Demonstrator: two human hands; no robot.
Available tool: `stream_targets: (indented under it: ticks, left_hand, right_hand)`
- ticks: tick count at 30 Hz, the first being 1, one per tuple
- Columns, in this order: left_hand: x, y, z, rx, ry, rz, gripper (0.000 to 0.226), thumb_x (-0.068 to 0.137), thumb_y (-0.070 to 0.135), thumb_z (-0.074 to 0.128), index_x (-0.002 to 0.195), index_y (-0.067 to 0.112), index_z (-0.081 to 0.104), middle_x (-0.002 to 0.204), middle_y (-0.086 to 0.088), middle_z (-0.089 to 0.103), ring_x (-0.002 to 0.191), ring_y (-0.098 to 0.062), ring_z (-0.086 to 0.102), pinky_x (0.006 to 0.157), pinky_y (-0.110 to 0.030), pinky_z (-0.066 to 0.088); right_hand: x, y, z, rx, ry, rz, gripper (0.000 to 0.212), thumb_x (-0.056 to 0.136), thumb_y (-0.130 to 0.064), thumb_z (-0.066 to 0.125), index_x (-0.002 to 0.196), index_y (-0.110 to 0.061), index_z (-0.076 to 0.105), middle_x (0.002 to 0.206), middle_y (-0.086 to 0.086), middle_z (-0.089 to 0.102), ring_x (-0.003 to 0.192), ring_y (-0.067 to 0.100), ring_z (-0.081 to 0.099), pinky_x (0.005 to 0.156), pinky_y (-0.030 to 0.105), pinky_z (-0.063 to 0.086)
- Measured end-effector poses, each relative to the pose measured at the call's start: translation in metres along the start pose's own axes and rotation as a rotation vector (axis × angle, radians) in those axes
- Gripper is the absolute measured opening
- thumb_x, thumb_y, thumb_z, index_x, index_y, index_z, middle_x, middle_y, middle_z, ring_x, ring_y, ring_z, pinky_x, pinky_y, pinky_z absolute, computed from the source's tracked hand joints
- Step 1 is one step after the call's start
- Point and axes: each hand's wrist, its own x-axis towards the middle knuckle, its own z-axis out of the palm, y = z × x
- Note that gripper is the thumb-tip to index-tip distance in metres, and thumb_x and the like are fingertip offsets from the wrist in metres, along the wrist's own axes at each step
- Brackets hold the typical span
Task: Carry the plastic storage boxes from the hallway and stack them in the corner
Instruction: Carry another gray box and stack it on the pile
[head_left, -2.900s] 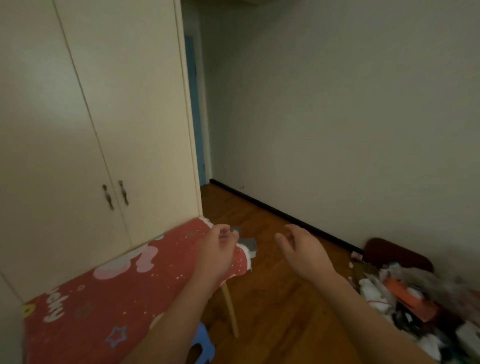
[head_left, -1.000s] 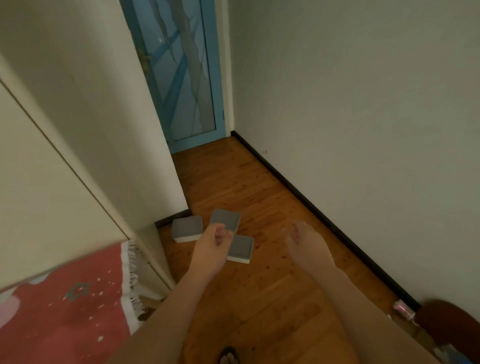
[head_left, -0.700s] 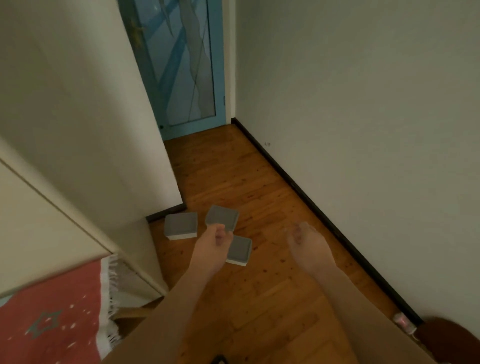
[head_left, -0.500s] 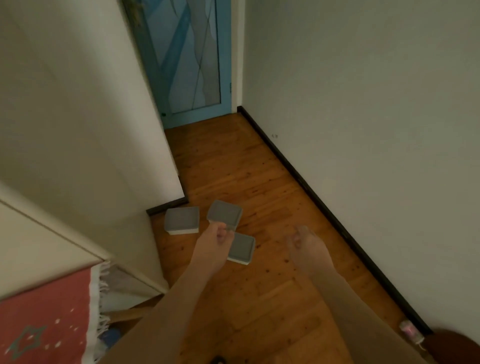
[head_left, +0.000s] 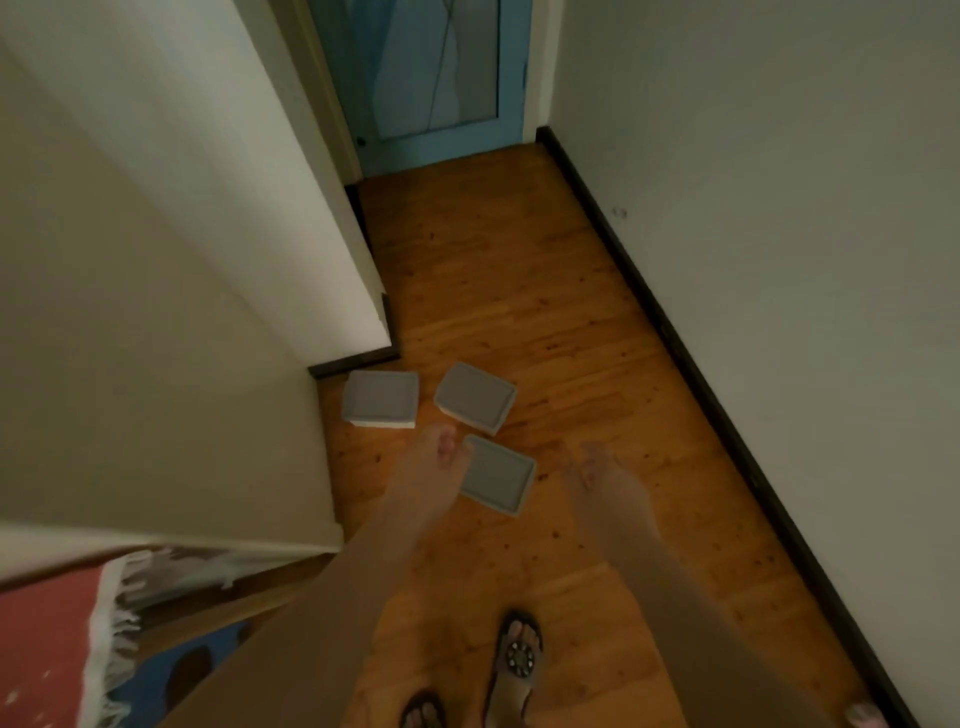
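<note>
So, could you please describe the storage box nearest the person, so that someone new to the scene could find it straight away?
Start at the blue door at the far end and follow the wooden floor back to three flat grey boxes lying apart. The nearest box lies just past the left hand, which hides its near left corner. Unlike the box by the wall corner and the middle box, it lies closest to the sandalled feet.

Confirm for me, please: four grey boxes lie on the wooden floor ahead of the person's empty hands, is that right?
Not quite: the head view shows three grey boxes, not four: one by the wall corner, one beside it, one nearer the person. They do lie on the wooden floor, ahead of the empty left hand and right hand.
</note>
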Motion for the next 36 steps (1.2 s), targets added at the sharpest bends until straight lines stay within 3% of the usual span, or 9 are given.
stream_targets:
  ticks: [3, 5, 7, 10, 14, 18, 25, 31, 36]
  left_hand:
    - [0.030, -0.008, 0.015, 0.018, 0.013, -0.029, 0.032, 0.094, 0.043, 0.054, 0.122, 0.026, 0.054, 0.111, 0.009, 0.058, 0.100, -0.009, 0.057, 0.088, -0.030, 0.049]
    - [0.050, -0.015, 0.023, 0.039, 0.012, -0.046, 0.005, 0.095, 0.037, 0.054, 0.099, 0.034, 0.054, 0.103, 0.007, 0.057, 0.092, -0.009, 0.055, 0.078, -0.023, 0.046]
    - [0.076, -0.021, 0.032, 0.030, 0.004, -0.033, 0.020, 0.096, 0.033, 0.055, 0.083, 0.041, 0.042, 0.095, 0.007, 0.053, 0.085, -0.008, 0.052, 0.071, -0.018, 0.041]
    - [0.110, -0.042, 0.044, 0.055, -0.009, -0.015, 0.030, 0.095, 0.030, 0.055, 0.076, 0.040, 0.034, 0.086, 0.009, 0.046, 0.074, -0.003, 0.046, 0.062, -0.014, 0.038]
    - [0.160, -0.091, 0.066, 0.090, -0.060, 0.008, 0.017, 0.096, 0.028, 0.053, 0.086, 0.030, 0.039, 0.088, 0.006, 0.046, 0.077, -0.006, 0.046, 0.061, -0.014, 0.039]
    - [0.194, -0.135, 0.088, 0.121, -0.116, -0.001, 0.009, 0.097, 0.033, 0.053, 0.100, 0.027, 0.046, 0.095, 0.010, 0.053, 0.089, -0.007, 0.055, 0.075, -0.025, 0.046]
    - [0.259, -0.203, 0.124, 0.134, -0.164, -0.018, 0.026, 0.096, 0.040, 0.053, 0.118, 0.027, 0.052, 0.102, 0.014, 0.055, 0.096, -0.007, 0.056, 0.088, -0.029, 0.050]
    - [0.304, -0.250, 0.160, 0.153, -0.173, -0.039, 0.020, 0.098, 0.032, 0.054, 0.116, 0.024, 0.053, 0.089, 0.022, 0.049, 0.087, 0.000, 0.054, 0.072, -0.018, 0.042]
    - [0.342, -0.291, 0.191, 0.195, -0.186, -0.060, 0.035, 0.098, 0.034, 0.053, 0.129, 0.017, 0.052, 0.090, 0.019, 0.048, 0.085, -0.001, 0.053, 0.064, -0.016, 0.037]
  right_hand:
    - [0.036, 0.015, 0.016, -0.018, -0.039, 0.019, 0.046, 0.101, -0.045, 0.037, 0.139, -0.019, 0.041, 0.122, 0.005, 0.057, 0.092, 0.022, 0.061, 0.076, 0.038, 0.054]
    - [0.059, 0.025, 0.030, -0.048, -0.057, 0.027, 0.052, 0.100, -0.051, 0.034, 0.143, -0.022, 0.037, 0.131, 0.004, 0.055, 0.103, 0.025, 0.060, 0.077, 0.037, 0.053]
    - [0.086, 0.034, 0.047, -0.066, -0.067, 0.043, 0.055, 0.099, -0.052, 0.034, 0.145, -0.023, 0.035, 0.136, 0.005, 0.053, 0.113, 0.029, 0.056, 0.081, 0.038, 0.051]
    - [0.123, 0.049, 0.078, -0.094, -0.068, 0.084, 0.057, 0.099, -0.053, 0.034, 0.146, -0.022, 0.034, 0.139, 0.008, 0.050, 0.113, 0.031, 0.057, 0.079, 0.037, 0.050]
    - [0.164, 0.067, 0.134, -0.107, -0.105, 0.177, 0.057, 0.099, -0.055, 0.032, 0.142, -0.018, 0.037, 0.120, 0.007, 0.061, 0.096, 0.026, 0.063, 0.070, 0.038, 0.054]
    - [0.188, 0.088, 0.180, -0.038, -0.058, 0.178, 0.055, 0.099, -0.053, 0.036, 0.142, -0.018, 0.039, 0.130, 0.007, 0.054, 0.105, 0.029, 0.059, 0.082, 0.043, 0.053]
    - [0.233, 0.127, 0.264, 0.006, -0.056, 0.240, 0.055, 0.099, -0.050, 0.039, 0.144, -0.017, 0.039, 0.132, 0.008, 0.054, 0.115, 0.029, 0.056, 0.084, 0.039, 0.049]
    - [0.262, 0.164, 0.323, 0.023, -0.047, 0.285, 0.056, 0.099, -0.050, 0.040, 0.144, -0.018, 0.038, 0.135, 0.010, 0.050, 0.113, 0.029, 0.056, 0.086, 0.040, 0.050]
    - [0.282, 0.195, 0.363, 0.031, -0.044, 0.311, 0.059, 0.099, -0.047, 0.043, 0.148, -0.015, 0.035, 0.142, 0.013, 0.045, 0.123, 0.032, 0.051, 0.094, 0.043, 0.047]
